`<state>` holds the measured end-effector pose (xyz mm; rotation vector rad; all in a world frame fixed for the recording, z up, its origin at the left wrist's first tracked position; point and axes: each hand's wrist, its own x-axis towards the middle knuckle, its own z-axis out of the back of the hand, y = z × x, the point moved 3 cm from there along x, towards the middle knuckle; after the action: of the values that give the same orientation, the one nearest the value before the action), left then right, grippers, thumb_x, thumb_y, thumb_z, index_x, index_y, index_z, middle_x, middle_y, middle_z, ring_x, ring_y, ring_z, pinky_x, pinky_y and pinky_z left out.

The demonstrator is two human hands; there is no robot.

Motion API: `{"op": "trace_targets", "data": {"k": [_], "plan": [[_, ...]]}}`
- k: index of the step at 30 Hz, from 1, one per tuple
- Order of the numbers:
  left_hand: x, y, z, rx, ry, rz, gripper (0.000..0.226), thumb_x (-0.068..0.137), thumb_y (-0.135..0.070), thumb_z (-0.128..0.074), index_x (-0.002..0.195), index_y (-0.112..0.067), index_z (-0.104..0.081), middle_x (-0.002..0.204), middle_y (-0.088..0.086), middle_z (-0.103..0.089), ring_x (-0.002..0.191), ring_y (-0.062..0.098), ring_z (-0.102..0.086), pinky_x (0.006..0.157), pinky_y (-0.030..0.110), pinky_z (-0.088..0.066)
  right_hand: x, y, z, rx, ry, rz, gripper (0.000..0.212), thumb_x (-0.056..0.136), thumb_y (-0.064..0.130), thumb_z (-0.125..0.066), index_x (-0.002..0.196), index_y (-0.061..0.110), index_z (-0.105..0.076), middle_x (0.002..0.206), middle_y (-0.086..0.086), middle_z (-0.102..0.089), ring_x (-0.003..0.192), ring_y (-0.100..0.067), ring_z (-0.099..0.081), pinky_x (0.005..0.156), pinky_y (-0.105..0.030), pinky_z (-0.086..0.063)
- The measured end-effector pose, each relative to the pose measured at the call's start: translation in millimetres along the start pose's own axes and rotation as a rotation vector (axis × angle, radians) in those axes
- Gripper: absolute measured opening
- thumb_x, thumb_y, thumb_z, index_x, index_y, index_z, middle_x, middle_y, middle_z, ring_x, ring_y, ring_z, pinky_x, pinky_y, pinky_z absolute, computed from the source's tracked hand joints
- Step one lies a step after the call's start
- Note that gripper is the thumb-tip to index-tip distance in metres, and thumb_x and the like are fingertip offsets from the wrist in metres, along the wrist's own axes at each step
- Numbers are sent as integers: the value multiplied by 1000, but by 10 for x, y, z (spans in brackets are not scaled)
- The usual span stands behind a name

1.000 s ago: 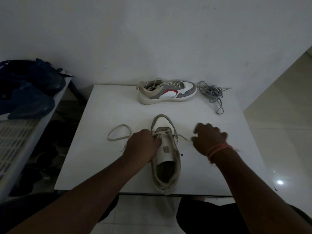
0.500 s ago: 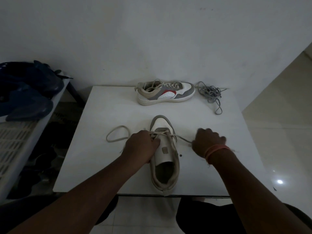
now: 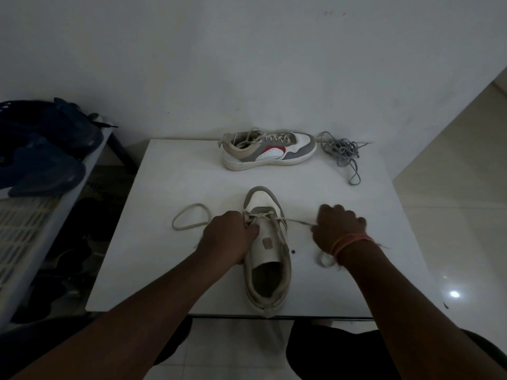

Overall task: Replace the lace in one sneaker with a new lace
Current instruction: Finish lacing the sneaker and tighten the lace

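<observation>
Pinching the lace (image 3: 299, 221) at the eyelets, the left hand (image 3: 229, 237) also leans on the left flank of the sneaker (image 3: 267, 250), likely to keep it from sliding while the lace is drawn out. Its fingers curl over the lace crossings; the knuckles face up and the forearm runs in from the counter's near edge. A slack loop of the same lace lies on the counter (image 3: 170, 270) to the left of that hand. The sneaker sits near the middle of the near edge, toe towards the wall, its heel at the edge. From the eyelets the lace runs taut to the right hand (image 3: 338, 231), whose grip is a closed fist round it, wrist bent, pulling outwards to the right; a loose bit curls below the wrist. Only the lower eyelets seem laced, so unlacing looks well along. At the far edge lie the second sneaker (image 3: 269, 150) and, towards the far right corner, a grey lace (image 3: 341, 153) bundled, probably the replacement.
</observation>
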<state>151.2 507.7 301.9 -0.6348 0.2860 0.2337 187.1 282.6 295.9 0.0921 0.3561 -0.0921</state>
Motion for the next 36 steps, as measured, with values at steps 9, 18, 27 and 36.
{"op": "trace_targets", "data": {"k": [9, 18, 27, 36], "plan": [[-10, 14, 17, 15, 12, -6, 35, 94, -46, -57, 75, -18, -52, 82, 11, -71, 71, 30, -72, 66, 42, -62, -12, 255, 13, 118, -79, 191, 18, 97, 34, -51, 96, 22, -65, 100, -4, -65, 95, -27, -63, 87, -43, -52], [25, 10, 41, 79, -77, 28, 56, 93, -69, -49, 96, -13, -55, 88, 7, -67, 76, 25, -67, 63, 34, -49, -20, 229, -19, 231, 78, 231, 29, 99, 46, -52, 116, 23, -55, 116, -3, -58, 106, -27, -57, 97, -47, -48], [82, 22, 75, 139, 46, -96, 38, 106, -30, -41, 69, -22, -41, 96, 15, -65, 93, 33, -61, 66, 33, -31, -97, 454, -2, 307, 77, 465, 23, 103, 28, -45, 84, 20, -53, 80, 1, -54, 76, -20, -56, 68, -33, -42], [233, 152, 195, -296, 164, 131, 28, 98, -26, -50, 75, -11, -53, 71, 8, -47, 55, 19, -36, 55, 31, -27, -76, 299, 50, 243, -22, 249, 10, 87, 14, -53, 79, 20, -55, 86, -1, -62, 81, -26, -56, 66, -29, -35]]}}
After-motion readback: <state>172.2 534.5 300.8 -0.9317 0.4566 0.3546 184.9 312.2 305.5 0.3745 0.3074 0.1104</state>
